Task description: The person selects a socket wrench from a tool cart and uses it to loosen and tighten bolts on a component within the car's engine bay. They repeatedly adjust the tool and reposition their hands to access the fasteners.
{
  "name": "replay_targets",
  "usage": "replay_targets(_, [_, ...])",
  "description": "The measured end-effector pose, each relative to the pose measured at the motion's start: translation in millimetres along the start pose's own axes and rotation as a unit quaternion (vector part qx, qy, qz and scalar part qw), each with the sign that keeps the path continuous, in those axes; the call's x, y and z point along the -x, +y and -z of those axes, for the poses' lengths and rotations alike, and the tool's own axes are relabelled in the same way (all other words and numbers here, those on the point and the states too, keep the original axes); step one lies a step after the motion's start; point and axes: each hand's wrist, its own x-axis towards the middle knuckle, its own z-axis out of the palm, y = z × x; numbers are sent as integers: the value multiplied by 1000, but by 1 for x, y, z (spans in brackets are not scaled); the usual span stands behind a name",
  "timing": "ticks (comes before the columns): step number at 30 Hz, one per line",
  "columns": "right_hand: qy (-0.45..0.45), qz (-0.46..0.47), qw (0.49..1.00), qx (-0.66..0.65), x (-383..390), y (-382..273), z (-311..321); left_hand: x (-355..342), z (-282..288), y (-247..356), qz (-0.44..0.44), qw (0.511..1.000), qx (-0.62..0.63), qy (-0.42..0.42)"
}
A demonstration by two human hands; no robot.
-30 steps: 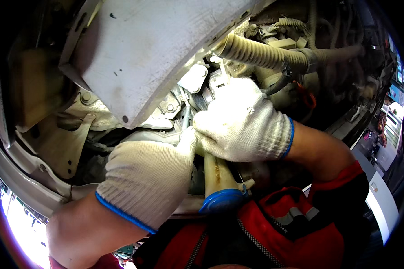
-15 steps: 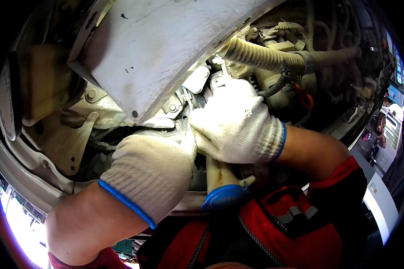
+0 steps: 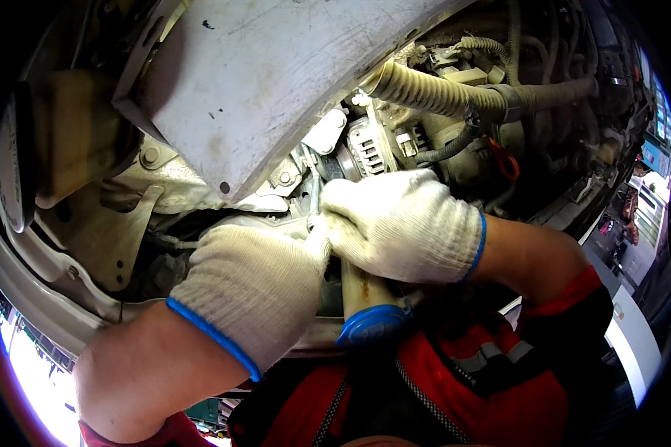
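Both my hands wear white knit work gloves with blue cuffs and meet deep in a vehicle's engine bay. My left hand is closed, its thumb up by the lower end of a thin grey metal rod; its other fingers are hidden. Against that thumb rests my right hand, fingers curled into a fist; what it grips, if anything, is hidden. Just beyond the right hand lies a slotted metal alternator housing. Below the hands stands a pale filler neck with a blue cap.
A large grey metal panel covers the upper left. To the right run a ribbed hose and an orange-red loop. At left is a metal bracket, with the vehicle's front edge curving below it.
My right hand has come down and toward me, uncovering the slotted housing and more of the grey rod. My left hand has barely moved.
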Motion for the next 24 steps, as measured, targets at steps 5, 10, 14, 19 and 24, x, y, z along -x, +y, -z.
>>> replay_targets(5, [59, -34, 998, -9, 5, -2, -15, 2, 1, 3, -9, 999, -45, -21])
replay_targets(10, [80, -16, 996, -21, 7, 4, -17, 1, -1, 3, -5, 1000, -23, -5])
replay_targets(14, [92, 11, 996, -9, 8, 12, -20, -2, 7, 2, 6, 999, -14, -50])
replay_targets(19, [116, -2, 991, -66, 17, 15, -27, -2, 26, 13, 39, 996, -38, -70])
replay_targets(24, [159, 14, 981, -109, 17, 22, -33, -4, 25, 16, 53, 992, -19, -114])
